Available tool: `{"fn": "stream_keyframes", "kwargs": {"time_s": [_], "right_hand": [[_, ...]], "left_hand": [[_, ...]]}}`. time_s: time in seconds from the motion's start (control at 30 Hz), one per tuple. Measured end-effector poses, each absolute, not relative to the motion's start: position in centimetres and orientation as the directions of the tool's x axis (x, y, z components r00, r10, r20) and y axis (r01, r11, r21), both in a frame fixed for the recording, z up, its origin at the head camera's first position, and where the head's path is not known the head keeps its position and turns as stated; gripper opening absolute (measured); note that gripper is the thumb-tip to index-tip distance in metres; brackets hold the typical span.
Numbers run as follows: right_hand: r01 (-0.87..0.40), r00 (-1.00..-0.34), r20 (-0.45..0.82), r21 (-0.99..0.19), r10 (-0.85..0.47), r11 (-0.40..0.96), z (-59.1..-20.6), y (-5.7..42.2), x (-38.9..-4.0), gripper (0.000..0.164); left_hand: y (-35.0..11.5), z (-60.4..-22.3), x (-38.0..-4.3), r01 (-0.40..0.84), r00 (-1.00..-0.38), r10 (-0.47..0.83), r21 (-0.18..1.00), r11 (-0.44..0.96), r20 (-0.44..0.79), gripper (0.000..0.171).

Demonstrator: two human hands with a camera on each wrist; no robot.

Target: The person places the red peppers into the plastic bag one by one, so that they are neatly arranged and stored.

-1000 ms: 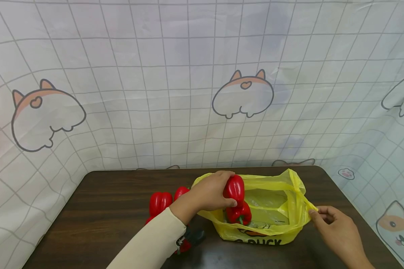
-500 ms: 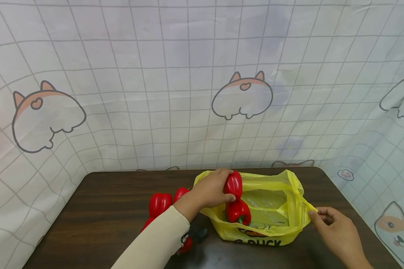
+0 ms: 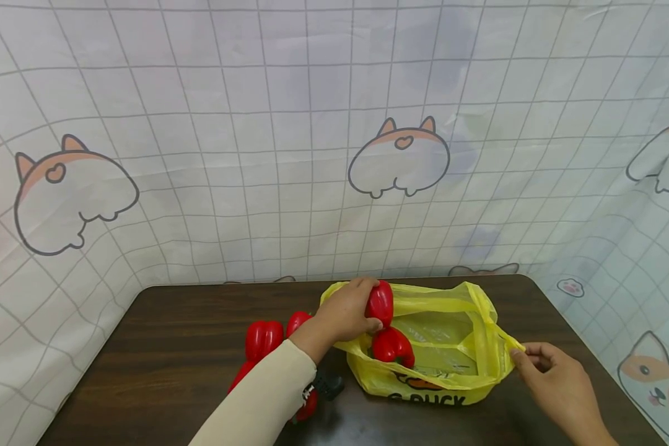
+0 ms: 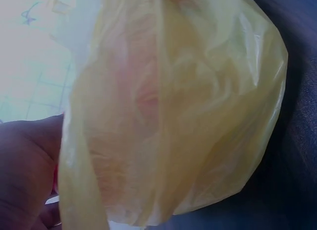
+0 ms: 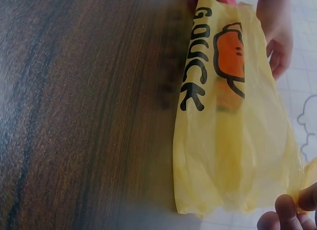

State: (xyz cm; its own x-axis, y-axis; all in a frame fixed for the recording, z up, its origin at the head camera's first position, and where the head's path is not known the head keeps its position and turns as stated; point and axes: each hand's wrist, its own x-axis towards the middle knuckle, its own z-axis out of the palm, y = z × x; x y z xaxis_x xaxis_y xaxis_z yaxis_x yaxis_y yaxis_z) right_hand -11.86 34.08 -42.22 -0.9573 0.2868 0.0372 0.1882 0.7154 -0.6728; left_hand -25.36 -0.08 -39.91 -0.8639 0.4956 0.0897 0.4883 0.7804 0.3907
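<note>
My left hand grips a red bell pepper at the left side of the yellow plastic bag's mouth. Just below it, a second red bell pepper lies inside the bag. On the right, my right hand pinches a corner of the yellow bag and draws its rim outward, so the mouth gapes. Black lettering and an orange duck print mark the bag's front. In the left wrist view the bag's side covers most of the left fingers. The right wrist view has the pinching fingertips at the bag's edge.
More red bell peppers lie on the dark wooden table left of the bag, partly behind the left forearm. A black wrist device sits below that forearm. A white gridded cloth with dog drawings hangs behind and beside the table.
My left hand has shifted slightly left and back with its pepper, away from the pepper in the bag. The right hand stays on the bag's corner.
</note>
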Motion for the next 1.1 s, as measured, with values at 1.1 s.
{"fn": "stream_keyframes", "kwargs": {"time_s": [1.1], "right_hand": [[0.196, -0.957, 0.022, -0.689, 0.290, 0.697, -42.1, 34.1, -11.9, 0.057]], "left_hand": [[-3.3, -36.6, -22.5, 0.658, -0.753, 0.582, 0.331, 0.676, 0.307, 0.060]]}}
